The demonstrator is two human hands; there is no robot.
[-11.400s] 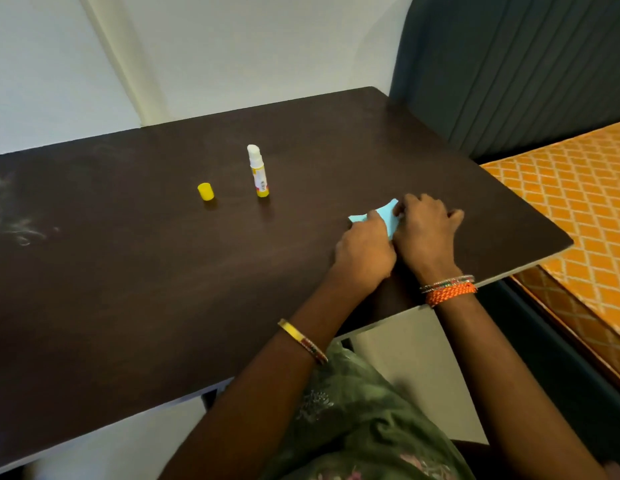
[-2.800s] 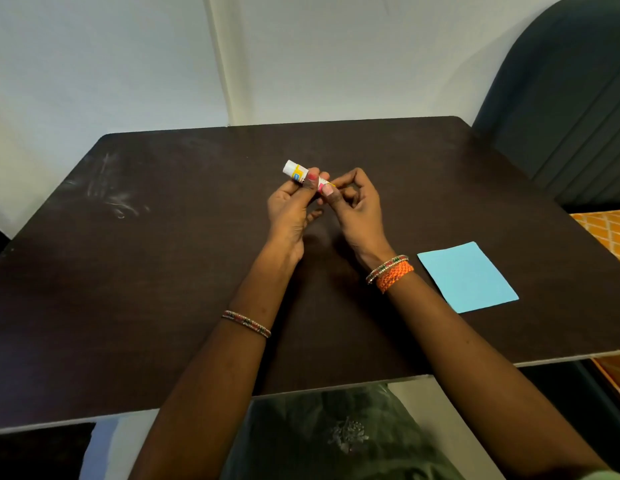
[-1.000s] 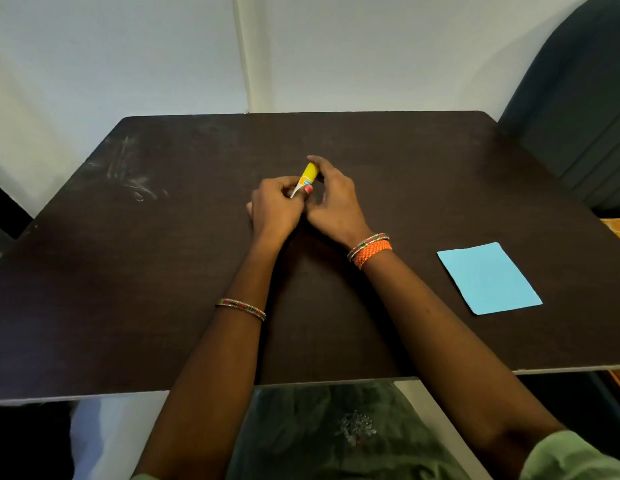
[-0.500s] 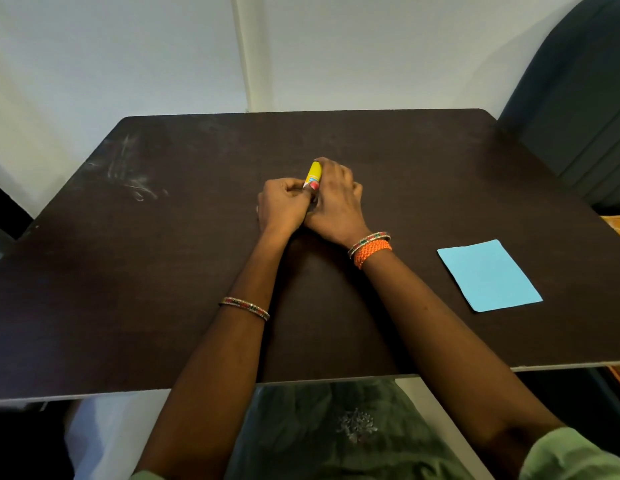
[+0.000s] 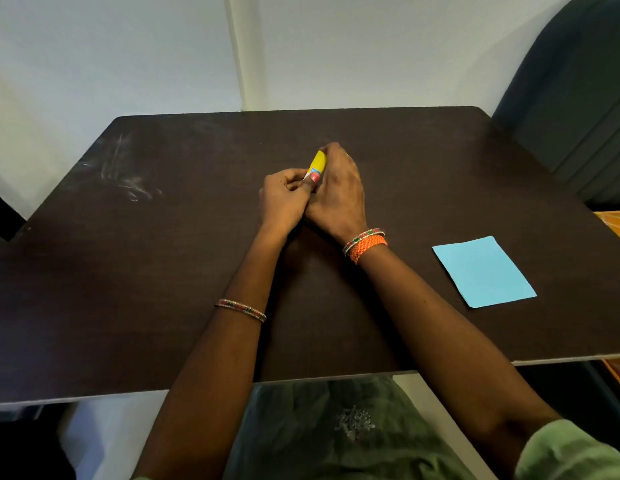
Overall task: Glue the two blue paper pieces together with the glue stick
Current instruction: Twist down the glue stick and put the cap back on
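The glue stick [image 5: 317,164], with its yellow cap on, is held between both hands at the middle of the dark table [image 5: 163,254]. My left hand [image 5: 284,199] grips the lower body of the stick, thumb against its label. My right hand [image 5: 339,192] wraps around the cap end from the right. The blue paper [image 5: 483,271] lies flat near the table's right front edge, well apart from both hands. It looks like a single sheet; I cannot tell whether two pieces are stacked.
White smudges [image 5: 128,181] mark the table's far left. A dark upholstered chair back [image 5: 578,81] stands at the right, beyond the table. A white wall runs behind the table. The table's front edge is close to my body.
The hands stay together at the table's middle with the capped glue stick. The right hand's fingers have closed a little more around the cap. The blue paper has not moved.
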